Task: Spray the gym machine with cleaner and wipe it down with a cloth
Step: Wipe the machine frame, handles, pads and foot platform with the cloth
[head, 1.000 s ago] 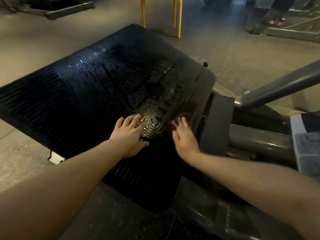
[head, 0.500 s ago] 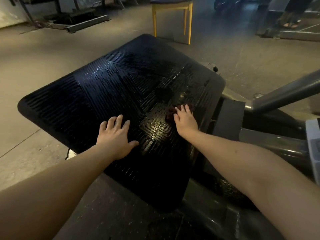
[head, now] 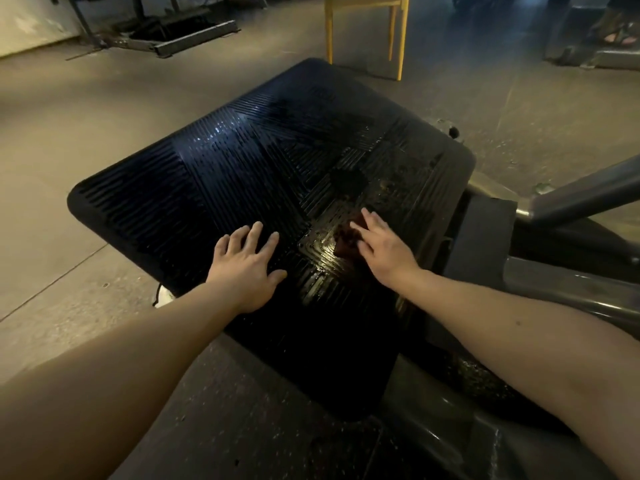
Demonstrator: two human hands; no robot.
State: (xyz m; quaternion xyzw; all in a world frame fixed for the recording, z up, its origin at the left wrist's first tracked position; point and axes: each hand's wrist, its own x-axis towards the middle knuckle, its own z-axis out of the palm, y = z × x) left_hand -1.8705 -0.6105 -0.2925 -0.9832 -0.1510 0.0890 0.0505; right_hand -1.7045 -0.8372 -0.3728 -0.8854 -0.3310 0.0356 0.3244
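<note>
A large black ribbed foot plate (head: 242,161) of the gym machine fills the middle of the head view, tilted and shiny with wet patches. My left hand (head: 247,265) lies flat on its lower middle with fingers spread. My right hand (head: 382,247) presses a small dark reddish cloth (head: 346,242) onto the plate with straight fingers; most of the cloth is hidden under the palm. No spray bottle is in sight.
Grey metal frame tubes (head: 581,199) and a black pad (head: 481,237) stand right of the plate. A yellow-legged chair (head: 363,32) is behind it. Another machine's base (head: 180,36) lies far left on the concrete floor. A person's sandalled foot (head: 616,32) shows top right.
My right hand with the cloth slid up the plate and then a little left. My left hand shifted left, away from the centre emblem. The camera tilted up.
</note>
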